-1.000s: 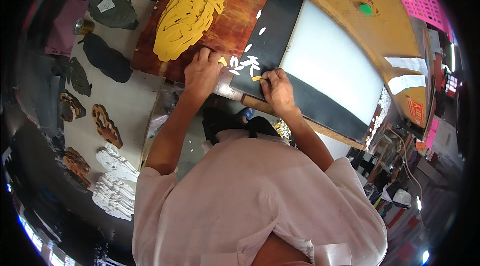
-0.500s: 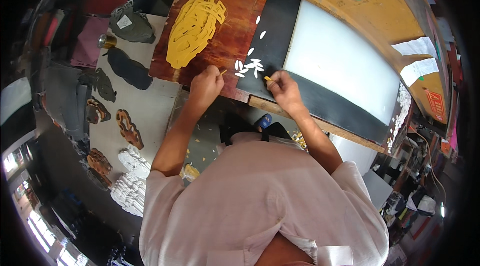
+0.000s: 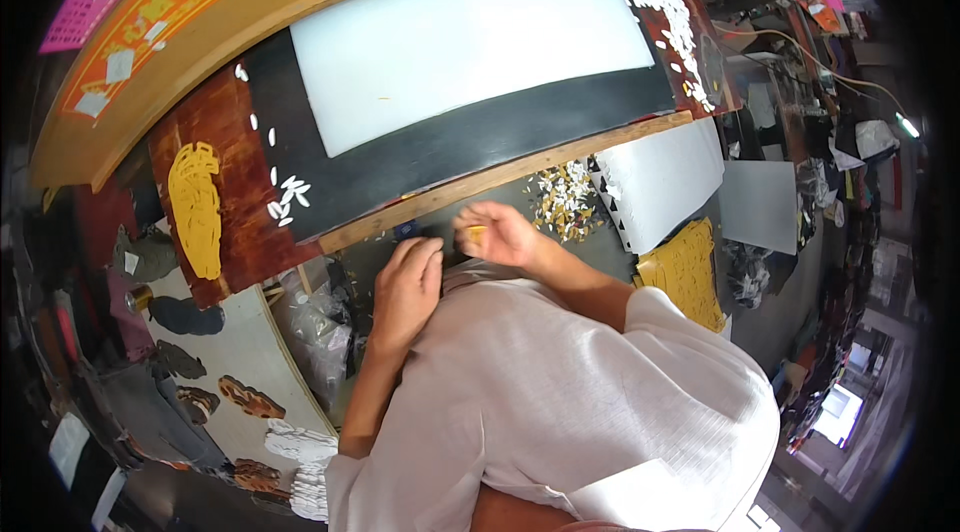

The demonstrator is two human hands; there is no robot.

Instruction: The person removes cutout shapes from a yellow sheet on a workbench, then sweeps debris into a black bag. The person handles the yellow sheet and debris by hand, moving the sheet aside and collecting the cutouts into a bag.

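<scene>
My right hand (image 3: 508,235) is in front of my body, just past the near edge of the bench, fingers curled around a small yellow cut piece (image 3: 477,232). Close beside it is my left hand (image 3: 408,284), its fingers bent and pressed together; whatever it may hold is hidden. On the red-brown board (image 3: 240,267) to the left lies a stack of yellow cut-out sheets (image 3: 196,212). Small white oval pieces (image 3: 292,190) are scattered along the edge between that board and a black mat (image 3: 420,167).
A white sheet (image 3: 470,42) covers much of the bench. White bits (image 3: 668,7) are heaped at its far right. Below the bench, white and yellow scraps (image 3: 568,202) litter the floor near a yellow stack (image 3: 683,272). Shoe parts (image 3: 250,397) lie on a side table at left.
The view has swung to the right. Both hands have drawn back from the bench edge toward my body and closer together; the yellow piece at my left fingertips no longer shows.
</scene>
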